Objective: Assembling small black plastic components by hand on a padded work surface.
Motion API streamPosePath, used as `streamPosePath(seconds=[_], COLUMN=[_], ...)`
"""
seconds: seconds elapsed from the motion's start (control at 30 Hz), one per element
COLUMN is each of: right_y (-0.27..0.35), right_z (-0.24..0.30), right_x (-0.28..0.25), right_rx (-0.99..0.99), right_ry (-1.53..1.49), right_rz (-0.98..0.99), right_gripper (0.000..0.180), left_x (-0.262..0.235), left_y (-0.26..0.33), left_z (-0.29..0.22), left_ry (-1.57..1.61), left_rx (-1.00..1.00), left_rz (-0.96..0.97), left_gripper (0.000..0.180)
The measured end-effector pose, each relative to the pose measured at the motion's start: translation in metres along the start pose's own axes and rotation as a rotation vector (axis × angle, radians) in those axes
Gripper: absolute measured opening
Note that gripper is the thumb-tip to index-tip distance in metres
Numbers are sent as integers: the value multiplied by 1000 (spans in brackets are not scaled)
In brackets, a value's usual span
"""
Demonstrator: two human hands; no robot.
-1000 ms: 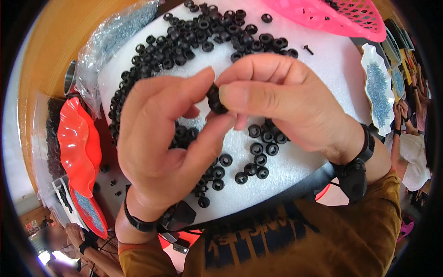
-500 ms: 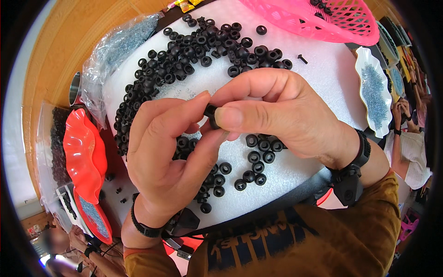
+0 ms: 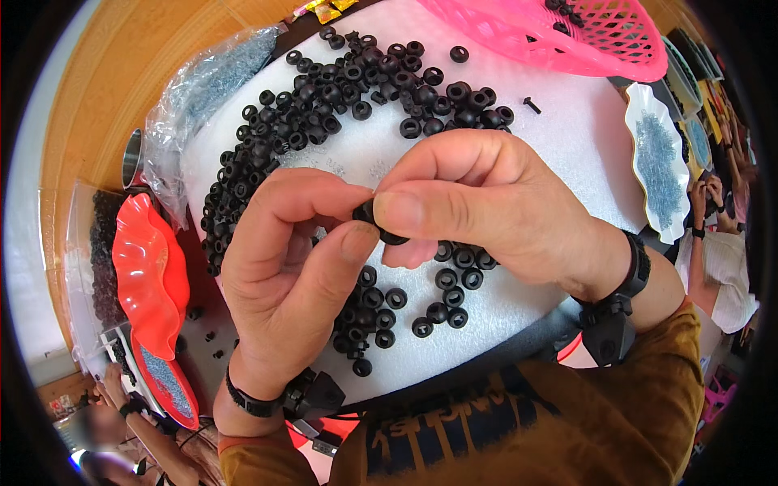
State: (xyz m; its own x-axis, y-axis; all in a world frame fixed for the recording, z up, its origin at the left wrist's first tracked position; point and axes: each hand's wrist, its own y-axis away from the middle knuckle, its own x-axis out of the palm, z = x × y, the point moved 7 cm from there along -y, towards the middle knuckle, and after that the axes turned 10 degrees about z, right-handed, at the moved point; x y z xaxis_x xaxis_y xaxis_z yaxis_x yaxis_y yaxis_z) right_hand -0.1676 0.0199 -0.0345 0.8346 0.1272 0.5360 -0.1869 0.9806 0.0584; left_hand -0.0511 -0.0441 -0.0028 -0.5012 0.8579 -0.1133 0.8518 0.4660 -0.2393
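Note:
A small black rounded plastic piece (image 3: pixel 392 239) is pinched between my two hands over a white foam sheet (image 3: pixel 519 300). My right hand (image 3: pixel 510 198) grips it between thumb and curled forefinger, which cover much of it. From the other side, the thumb and forefinger of my left hand (image 3: pixel 284 271) close on its left end. Beyond my hands lies a curved heap of black ball-shaped pieces with holes (image 3: pixel 324 101). A smaller group of them (image 3: pixel 369 316) rests near my left wrist, with several more below my right hand.
Top right stands a pink lattice basket (image 3: pixel 559 53) with black parts; a single black pin (image 3: pixel 532 105) lies nearby. A white scalloped dish (image 3: pixel 658 170) holds tiny silvery-blue pieces. At left are a clear plastic bag (image 3: pixel 190 105) and red wavy dishes (image 3: pixel 150 275). Co-workers' arms show at both edges.
My left thumb has shifted up and left along the black piece, and my fingertips have turned slightly around it. At lower left, a co-worker's hand has moved toward the red dish.

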Motion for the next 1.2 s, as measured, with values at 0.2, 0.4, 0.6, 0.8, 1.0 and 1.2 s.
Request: streamPosePath(seconds=[0.2, 0.4, 0.6, 0.8, 1.0, 1.2], right_y=[-1, -2, -2, -2, -2, -3], right_z=[-1, -2, -2, -4, -3, -6], right_x=[2, 0, 0, 0, 3, 1], right_rx=[6, 23, 18, 24, -14, -52], right_ry=[26, 5, -44, -66, -113, -108], right_rz=[-20, -15, 1, 12, 32, 44], right_gripper=[19, 18, 17, 16, 13, 10], left_x=[-2, -9, -4, -1, -4, 0], left_y=[1, 4, 5, 3, 2, 0], left_z=[-6, -8, -7, -11, -14, -16], left_ry=[-50, -30, -30, -71, -192, -334], left_rx=[-5, -7, -52, 5, 5, 83], left_rz=[-24, -98, -49, 8, -11, 59], left_gripper=[18, 20, 23, 21, 21, 23])
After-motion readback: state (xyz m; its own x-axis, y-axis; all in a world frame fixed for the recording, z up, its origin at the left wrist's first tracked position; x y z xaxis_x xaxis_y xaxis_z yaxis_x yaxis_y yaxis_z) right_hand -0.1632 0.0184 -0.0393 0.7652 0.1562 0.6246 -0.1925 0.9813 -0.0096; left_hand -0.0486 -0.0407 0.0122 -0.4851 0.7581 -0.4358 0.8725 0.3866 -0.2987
